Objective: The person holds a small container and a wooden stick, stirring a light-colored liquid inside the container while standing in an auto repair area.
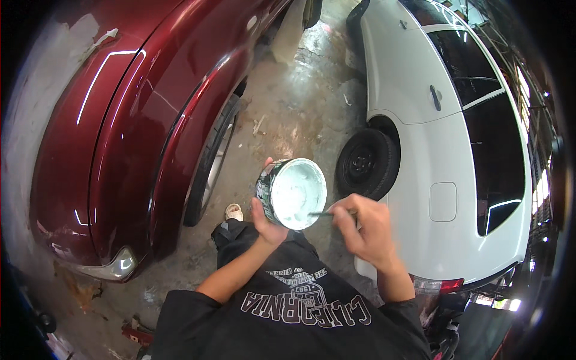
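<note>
My left hand (268, 225) is wrapped round the side of a round tin can (273, 201), its open mouth tilted toward me. Pale, whitish paste (295, 195) coats the inside, and smears mark the outer wall. In my right hand (367, 233), pinched between the fingers, is a thin dark tool like a spatula (323, 214). Its far end reaches over the rim into the can, where the tip is hard to make out against the bright paste. Part of the tool is hidden by my fingers.
A dark red car (150, 120) stands close on the left, its front wheel (214, 159) beside me. On the right is a white car (414, 150) with a black rear wheel (367, 163). Between them runs a stained concrete floor (282, 114). A red part (138, 333) lies at lower left.
</note>
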Available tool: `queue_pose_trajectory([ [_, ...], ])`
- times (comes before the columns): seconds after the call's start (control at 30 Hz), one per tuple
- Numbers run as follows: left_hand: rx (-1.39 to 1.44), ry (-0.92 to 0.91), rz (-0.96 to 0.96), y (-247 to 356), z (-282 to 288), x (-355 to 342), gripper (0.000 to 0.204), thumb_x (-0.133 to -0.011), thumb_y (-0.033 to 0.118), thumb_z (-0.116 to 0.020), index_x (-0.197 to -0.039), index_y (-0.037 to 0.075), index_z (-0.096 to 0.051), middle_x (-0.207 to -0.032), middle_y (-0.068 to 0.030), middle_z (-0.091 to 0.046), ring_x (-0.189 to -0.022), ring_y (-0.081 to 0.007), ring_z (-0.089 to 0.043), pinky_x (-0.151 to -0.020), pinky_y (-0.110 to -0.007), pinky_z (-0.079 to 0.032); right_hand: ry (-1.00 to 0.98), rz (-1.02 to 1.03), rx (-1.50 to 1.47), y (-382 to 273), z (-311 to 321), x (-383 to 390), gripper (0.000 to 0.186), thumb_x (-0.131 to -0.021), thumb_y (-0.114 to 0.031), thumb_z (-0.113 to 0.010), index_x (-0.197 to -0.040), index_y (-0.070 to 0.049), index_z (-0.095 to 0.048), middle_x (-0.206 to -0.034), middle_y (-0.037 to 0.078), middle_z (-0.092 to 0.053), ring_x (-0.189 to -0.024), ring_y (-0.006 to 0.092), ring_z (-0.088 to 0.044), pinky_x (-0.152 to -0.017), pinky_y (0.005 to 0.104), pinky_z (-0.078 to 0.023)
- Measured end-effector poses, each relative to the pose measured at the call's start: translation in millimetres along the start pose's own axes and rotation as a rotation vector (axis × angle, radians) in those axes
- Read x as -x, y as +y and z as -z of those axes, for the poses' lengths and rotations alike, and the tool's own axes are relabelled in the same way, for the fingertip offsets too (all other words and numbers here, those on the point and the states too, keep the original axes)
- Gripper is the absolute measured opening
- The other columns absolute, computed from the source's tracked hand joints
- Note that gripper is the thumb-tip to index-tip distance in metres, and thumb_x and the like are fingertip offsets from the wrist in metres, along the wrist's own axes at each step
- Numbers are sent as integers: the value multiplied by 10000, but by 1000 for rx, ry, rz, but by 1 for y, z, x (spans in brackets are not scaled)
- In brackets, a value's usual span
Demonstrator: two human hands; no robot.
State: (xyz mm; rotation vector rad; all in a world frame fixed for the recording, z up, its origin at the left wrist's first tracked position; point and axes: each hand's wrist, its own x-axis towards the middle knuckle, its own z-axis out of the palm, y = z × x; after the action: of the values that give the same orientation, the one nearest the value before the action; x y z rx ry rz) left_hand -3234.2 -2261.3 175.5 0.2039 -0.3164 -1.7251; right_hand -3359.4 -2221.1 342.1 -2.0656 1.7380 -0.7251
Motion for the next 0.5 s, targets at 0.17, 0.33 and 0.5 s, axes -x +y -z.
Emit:
queue_pose_trajectory([
  [0.17, -54, -34, 5, -2, -2, 0, 835, -960, 630, -353, -1570, 75, -215, -1520, -122, -415, -1393, -288, -420, -1154, -462, -336, 64, -75, 68, 0, 8, -20, 95, -895, -76, -659, -845, -8, -618, -686, 132, -611, -540, 285, -583, -530, 375, -450],
  [0.33, -21, -56, 70, -11, 1, 9, 869, -942, 651, -369, -1563, 66, -207, -1503, -135, -429, -1390, -295, -424, -1156, -466, -337, -141, 38, 75, -9, 17, -16, 101, -902, -80, -644, -844, -5, -609, -694, 154, -615, -580, 305, -627, -534, 378, -466],
  [0.5, 72, -73, 133, -16, -2, 7, 881, -924, 683, -376, -1567, 108, -198, -1537, -261, -349, -1413, -391, -377, -1162, -510, -323, 26, -176, 5, 4, 18, -4, 92, -903, -89, -649, -854, -17, -622, -654, 133, -607, -554, 287, -610, -527, 347, -461],
])
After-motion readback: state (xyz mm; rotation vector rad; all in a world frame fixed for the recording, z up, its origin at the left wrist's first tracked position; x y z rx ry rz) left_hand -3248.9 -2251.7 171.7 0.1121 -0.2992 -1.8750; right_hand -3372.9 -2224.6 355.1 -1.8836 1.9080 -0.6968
